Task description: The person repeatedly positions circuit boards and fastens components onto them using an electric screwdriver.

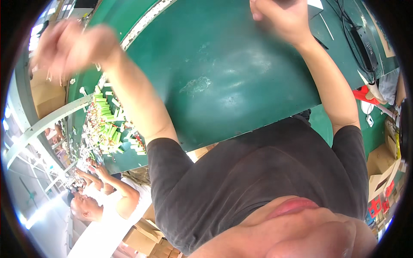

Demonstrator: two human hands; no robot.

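Note:
My left hand (75, 49) is raised at the upper left, beyond the white-edged strip of the green table (202, 56). Motion smears its fingers, which look bent, and I cannot make out anything in them. My right hand (284, 19) is at the top edge of the view, over the far part of the table, with its fingers curled in. Something dark shows by its fingers, but the frame cuts it off. Beside my left forearm lies a heap of small green and white cylinders (105, 114), some with red bits among them.
A black power strip or adapter (365, 47) with cables lies at the right of the table. Open cardboard boxes (380, 170) stand at the lower right. Curved pale metal framing (47, 129) runs along the left. A co-worker in white (112, 210) sits at the lower left.

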